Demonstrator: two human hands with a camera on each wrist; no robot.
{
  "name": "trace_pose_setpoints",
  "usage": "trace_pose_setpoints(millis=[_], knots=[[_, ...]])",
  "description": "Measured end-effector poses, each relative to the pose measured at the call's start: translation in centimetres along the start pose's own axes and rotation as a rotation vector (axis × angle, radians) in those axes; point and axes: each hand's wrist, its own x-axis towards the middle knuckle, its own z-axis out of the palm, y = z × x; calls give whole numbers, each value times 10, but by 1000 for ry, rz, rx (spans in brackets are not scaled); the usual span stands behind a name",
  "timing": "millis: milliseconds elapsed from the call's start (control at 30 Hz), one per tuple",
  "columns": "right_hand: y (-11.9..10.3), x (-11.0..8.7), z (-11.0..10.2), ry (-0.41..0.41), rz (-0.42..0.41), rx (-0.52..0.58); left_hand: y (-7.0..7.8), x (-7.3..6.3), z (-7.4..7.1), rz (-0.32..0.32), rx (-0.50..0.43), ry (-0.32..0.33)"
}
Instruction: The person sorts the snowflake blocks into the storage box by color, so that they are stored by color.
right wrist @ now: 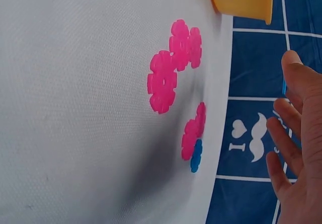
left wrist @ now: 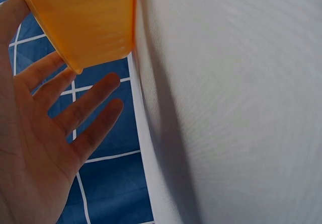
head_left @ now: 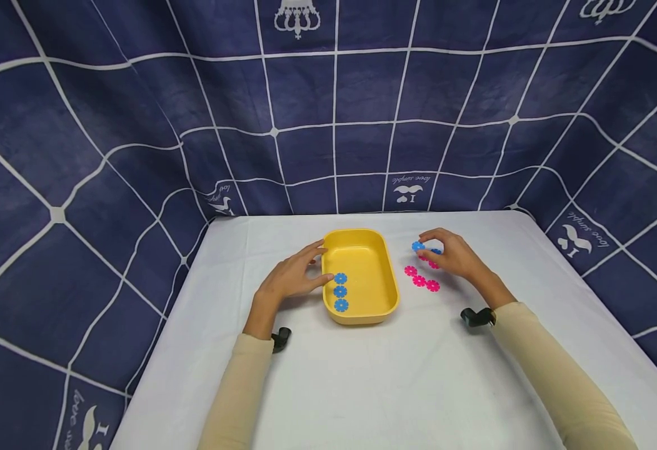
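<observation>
A yellow tray [head_left: 362, 319] stands on the white table, with three blue snowflake discs [head_left: 341, 292] in a row along its left inner side. My left hand [head_left: 291, 275] touches the tray's left rim with spread fingers and thumb; the left wrist view shows the palm and the tray's corner [left wrist: 85, 43]. To the tray's right, my right hand [head_left: 456, 255] pinches a blue snowflake disc [head_left: 417, 246] between thumb and index finger, above the table. Only a blue sliver [right wrist: 284, 87] of that disc shows in the right wrist view.
Several pink snowflake discs [head_left: 419, 281] lie right of the tray, some partly hidden under my right hand. Another blue disc [right wrist: 196, 156] lies beside pink ones on the table. A dark blue checked curtain [head_left: 362, 150] hangs behind and at both sides of the table.
</observation>
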Motion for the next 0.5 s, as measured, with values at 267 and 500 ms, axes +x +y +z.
trace_pose_setpoints(millis=[267, 500], knots=[[-4, 1, 0, 16, -10, 0, 0, -1, 0, -4, 8, -3], [-12, 4, 0, 21, -61, 4, 0, -1, 0, -2, 8, 0]])
